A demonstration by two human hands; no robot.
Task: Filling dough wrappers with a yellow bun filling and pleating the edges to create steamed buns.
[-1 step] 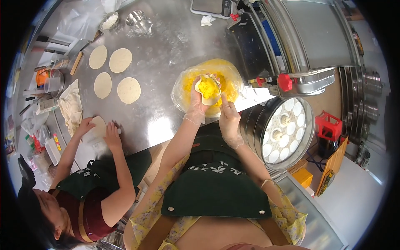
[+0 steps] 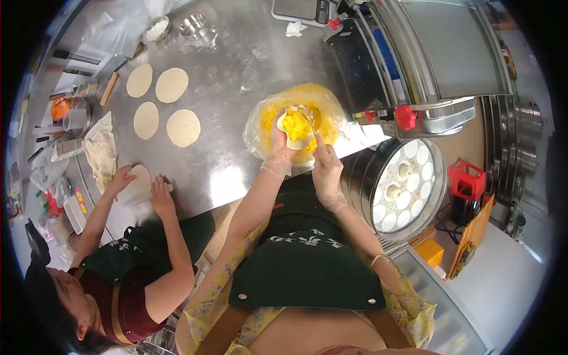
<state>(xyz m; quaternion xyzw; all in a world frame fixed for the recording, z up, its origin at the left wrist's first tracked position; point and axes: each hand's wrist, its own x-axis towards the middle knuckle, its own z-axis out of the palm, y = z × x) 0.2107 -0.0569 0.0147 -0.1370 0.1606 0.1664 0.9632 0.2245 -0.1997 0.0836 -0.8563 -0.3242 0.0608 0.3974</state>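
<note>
A round dough wrapper (image 2: pixel 299 144) lies cupped in my gloved left hand (image 2: pixel 280 148), its fingers bent around the edge. A heap of yellow, crumbly filling (image 2: pixel 296 125) sits on the wrapper. My gloved right hand (image 2: pixel 326 167) is closed on the handle of a thin filling tool (image 2: pixel 312 125); its tip is at the filling, its exact shape too small to make out. Right under both hands, a clear plastic bag (image 2: pixel 254 127) holds more yellow filling.
To the left, several flat dough rounds (image 2: pixel 183 128) lie on the steel table (image 2: pixel 225 83). A co-worker's hands (image 2: pixel 161 195) work another dough round (image 2: pixel 139 180). At right stand a steamer (image 2: pixel 408 192) with white rounds inside and a metal machine with red knobs (image 2: pixel 404 117).
The co-worker's nearer hand has shifted slightly toward the table's front edge. My own hands, the wrapper and the tool have hardly moved.
</note>
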